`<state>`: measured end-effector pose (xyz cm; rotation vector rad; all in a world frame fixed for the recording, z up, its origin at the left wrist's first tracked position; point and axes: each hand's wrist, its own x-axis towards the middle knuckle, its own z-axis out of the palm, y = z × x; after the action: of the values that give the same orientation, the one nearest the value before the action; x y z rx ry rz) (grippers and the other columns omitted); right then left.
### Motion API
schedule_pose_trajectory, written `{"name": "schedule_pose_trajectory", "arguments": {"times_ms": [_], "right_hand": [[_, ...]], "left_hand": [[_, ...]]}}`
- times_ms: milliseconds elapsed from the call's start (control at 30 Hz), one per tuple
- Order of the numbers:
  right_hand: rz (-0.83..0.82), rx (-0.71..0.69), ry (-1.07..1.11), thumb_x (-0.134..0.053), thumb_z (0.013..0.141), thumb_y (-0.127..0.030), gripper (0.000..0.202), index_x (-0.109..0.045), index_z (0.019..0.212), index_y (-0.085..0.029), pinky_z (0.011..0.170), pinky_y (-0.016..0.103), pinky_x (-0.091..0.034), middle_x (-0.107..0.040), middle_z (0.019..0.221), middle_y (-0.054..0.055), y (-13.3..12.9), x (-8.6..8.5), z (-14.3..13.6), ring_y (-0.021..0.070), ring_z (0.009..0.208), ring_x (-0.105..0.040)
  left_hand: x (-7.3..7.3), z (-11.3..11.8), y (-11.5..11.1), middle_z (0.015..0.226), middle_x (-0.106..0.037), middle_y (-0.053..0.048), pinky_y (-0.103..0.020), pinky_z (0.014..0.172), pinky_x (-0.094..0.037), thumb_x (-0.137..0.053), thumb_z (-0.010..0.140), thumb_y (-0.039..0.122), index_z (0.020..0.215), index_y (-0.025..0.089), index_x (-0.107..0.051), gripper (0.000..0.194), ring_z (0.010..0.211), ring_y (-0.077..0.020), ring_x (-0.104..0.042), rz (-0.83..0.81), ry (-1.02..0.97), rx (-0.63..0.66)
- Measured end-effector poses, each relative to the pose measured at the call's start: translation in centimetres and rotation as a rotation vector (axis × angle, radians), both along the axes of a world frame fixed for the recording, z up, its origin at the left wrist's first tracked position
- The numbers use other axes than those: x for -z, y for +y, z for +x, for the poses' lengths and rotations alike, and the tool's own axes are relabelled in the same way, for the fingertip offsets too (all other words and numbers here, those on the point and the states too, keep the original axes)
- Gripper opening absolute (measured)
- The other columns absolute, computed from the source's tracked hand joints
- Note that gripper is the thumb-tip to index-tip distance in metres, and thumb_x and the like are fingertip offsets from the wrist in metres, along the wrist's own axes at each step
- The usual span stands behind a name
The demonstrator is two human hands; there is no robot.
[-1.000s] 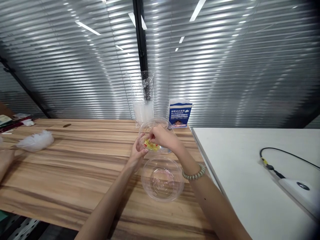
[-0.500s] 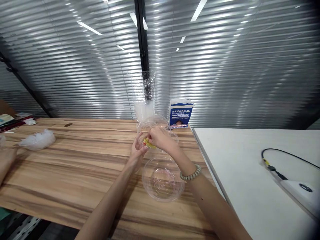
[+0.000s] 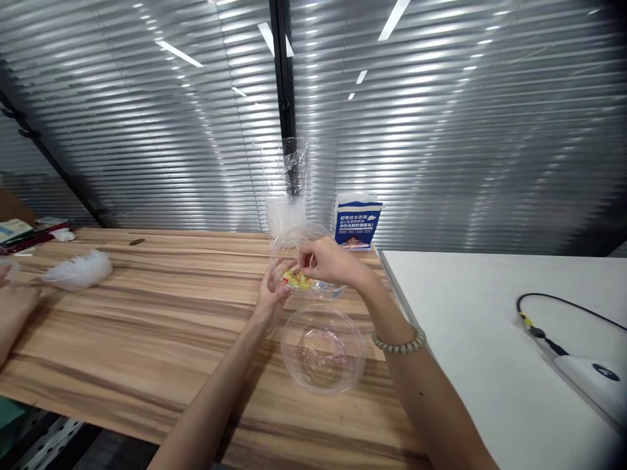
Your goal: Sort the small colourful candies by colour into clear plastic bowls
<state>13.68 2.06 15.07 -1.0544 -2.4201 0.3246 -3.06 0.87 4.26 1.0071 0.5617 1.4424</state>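
Note:
My left hand (image 3: pixel 270 292) grips the left side of a round clear plastic container (image 3: pixel 306 230), thumb on its near edge. Small yellow pieces with bits of red (image 3: pixel 296 281) lie inside it. Over the container, my right hand (image 3: pixel 329 262) is closed in a pinch just above those pieces; whatever its fingertips hold, if anything, is too small to make out. Closer to me on the table rests a clear round plastic bowl (image 3: pixel 323 382) with a few small pinkish pieces in the bottom. Part of another clear container (image 3: pixel 333 291) shows under my right wrist.
Behind the container stand a clear plastic sleeve of whitish cups (image 3: pixel 285 215) and a blue printed box (image 3: pixel 357 224). Translucent plastic cups (image 3: pixel 81 271) lie at left, near another person's hand (image 3: pixel 14 310). A white table (image 3: pixel 470 326) at right bears a cabled white device (image 3: pixel 582 375).
My right hand has lifted slightly and shifted right, uncovering more of the yellow pieces. My left hand keeps its hold on the container.

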Motion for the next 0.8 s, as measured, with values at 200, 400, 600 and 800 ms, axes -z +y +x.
{"name": "schedule_pose_trajectory", "arguments": {"times_ms": [200,400,600,800], "right_hand": [[-0.203,-0.232,-0.041,-0.06,0.074,-0.008,0.012,-0.069,0.077,-0.014,0.058,0.02,-0.041,-0.069,0.075,0.001,-1.7,-2.0,2.1,0.0116,0.067,-0.06],[-0.212,-0.203,-0.108,-0.058,0.077,-0.008,0.03,-0.072,0.102,-0.016,0.059,0.021,-0.041,-0.071,0.083,0.002,-2.3,-2.5,2.6,0.012,0.069,-0.06],[-0.087,-0.124,-0.095,-0.056,0.076,-0.002,0.022,-0.073,0.081,-0.014,0.057,0.022,-0.035,-0.067,0.07,0.001,-1.8,-1.8,0.7,0.0105,0.062,-0.053],[-0.106,-0.104,-0.239,-0.063,0.073,-0.007,0.011,-0.064,0.063,-0.013,0.05,0.023,-0.028,-0.057,0.059,-0.001,-2.0,-0.8,-0.7,0.009,0.054,-0.044]], "left_hand": [[0.0,0.0,-0.3,0.13,-0.058,-0.008,-0.032,0.096,-0.045,-0.087,0.054,0.036,0.13,0.027,-0.047,0.087,0.119,-0.0241,-0.054,0.026,0.011,0.068],[0.2,0.0,-0.4,0.135,-0.054,-0.009,-0.036,0.1,-0.042,-0.087,0.054,0.035,0.135,0.028,-0.042,0.093,0.126,-0.0271,-0.048,0.039,0.041,0.116],[0.4,0.0,-0.2,0.134,-0.054,-0.008,-0.035,0.098,-0.043,-0.087,0.052,0.036,0.133,0.03,-0.047,0.091,0.124,-0.0278,-0.05,0.054,0.037,0.16],[0.2,0.1,-0.4,0.133,-0.055,-0.007,-0.032,0.098,-0.043,-0.088,0.05,0.038,0.134,0.031,-0.046,0.094,0.126,-0.0273,-0.047,0.057,0.082,0.193]]}}
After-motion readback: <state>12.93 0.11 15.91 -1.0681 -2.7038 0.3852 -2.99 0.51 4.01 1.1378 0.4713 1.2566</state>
